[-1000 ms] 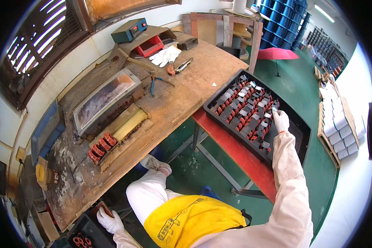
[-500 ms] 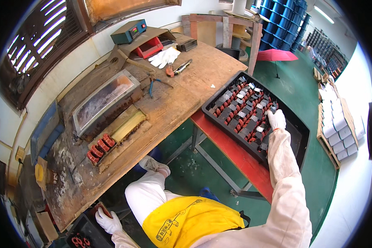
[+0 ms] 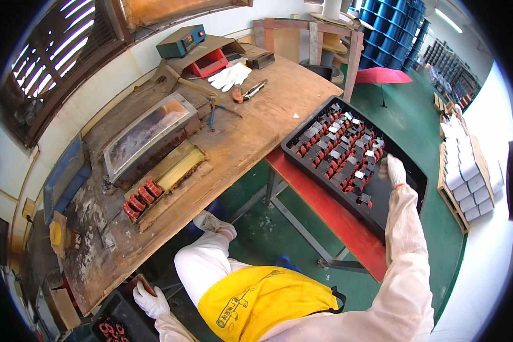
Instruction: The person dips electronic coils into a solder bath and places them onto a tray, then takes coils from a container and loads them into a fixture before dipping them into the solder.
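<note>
My right hand [image 3: 394,171], in a white glove, hangs over the right part of a black tray [image 3: 376,219]. Its fingers are curled in, and nothing shows in them. Just left of it, rows of red wire-wound coils [image 3: 339,145] with black and silvery tops fill the tray's left part. Low on the left, my gloved left hand [image 3: 151,302] grips the edge of a reddish-brown board-like piece [image 3: 139,281]. Beside that hand stands a black bin [image 3: 132,319] holding several red coils [image 3: 113,330].
A worn wooden bench [image 3: 242,134] carries a row of red coils [image 3: 142,199], a metal-framed box [image 3: 151,137], pliers [image 3: 212,117], white gloves [image 3: 229,77] and a green electronic unit [image 3: 180,41]. A red table [image 3: 313,199] supports the tray. Behind it a pink umbrella [image 3: 382,75] stands on the floor.
My right hand has come off the coils and moved right and slightly down, over bare tray floor. The left hand stays at the brown piece. The view has shifted slightly.
</note>
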### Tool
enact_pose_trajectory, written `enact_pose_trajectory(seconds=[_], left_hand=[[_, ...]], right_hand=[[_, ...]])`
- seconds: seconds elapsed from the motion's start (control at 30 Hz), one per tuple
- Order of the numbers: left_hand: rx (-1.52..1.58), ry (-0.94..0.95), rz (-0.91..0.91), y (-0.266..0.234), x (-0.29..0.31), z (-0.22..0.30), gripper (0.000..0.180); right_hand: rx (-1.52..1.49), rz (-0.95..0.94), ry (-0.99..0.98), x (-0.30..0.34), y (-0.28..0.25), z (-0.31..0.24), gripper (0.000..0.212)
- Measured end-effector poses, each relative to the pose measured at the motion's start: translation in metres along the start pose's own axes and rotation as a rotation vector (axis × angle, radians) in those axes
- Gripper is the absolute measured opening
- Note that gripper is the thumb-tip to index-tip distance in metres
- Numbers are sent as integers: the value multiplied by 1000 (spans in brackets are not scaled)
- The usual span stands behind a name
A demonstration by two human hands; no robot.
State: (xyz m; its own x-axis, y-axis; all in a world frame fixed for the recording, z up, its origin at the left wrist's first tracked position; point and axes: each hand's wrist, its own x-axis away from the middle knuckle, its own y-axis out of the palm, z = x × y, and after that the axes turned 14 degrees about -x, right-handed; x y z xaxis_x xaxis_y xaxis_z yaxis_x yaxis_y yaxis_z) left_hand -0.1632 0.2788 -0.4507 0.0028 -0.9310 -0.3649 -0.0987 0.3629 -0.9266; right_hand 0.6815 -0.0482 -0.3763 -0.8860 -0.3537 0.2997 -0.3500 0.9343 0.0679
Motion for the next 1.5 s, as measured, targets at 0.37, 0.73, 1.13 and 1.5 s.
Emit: enact_pose_trajectory(seconds=[0.37, 0.73, 1.13, 1.5], left_hand=[[29, -32, -24, -7, 2, -3, 69], [21, -17, 9, -4, 4, -5, 67], [67, -85, -53, -12, 1, -1, 69], [100, -76, 60, -24, 3, 3, 63]], right_hand=[[147, -6, -58, 90, 48, 1, 34], [754, 77, -326, 91, 90, -5, 33], [150, -80, -84, 98, 64, 6, 27], [245, -407, -470, 125, 176, -18, 28]])
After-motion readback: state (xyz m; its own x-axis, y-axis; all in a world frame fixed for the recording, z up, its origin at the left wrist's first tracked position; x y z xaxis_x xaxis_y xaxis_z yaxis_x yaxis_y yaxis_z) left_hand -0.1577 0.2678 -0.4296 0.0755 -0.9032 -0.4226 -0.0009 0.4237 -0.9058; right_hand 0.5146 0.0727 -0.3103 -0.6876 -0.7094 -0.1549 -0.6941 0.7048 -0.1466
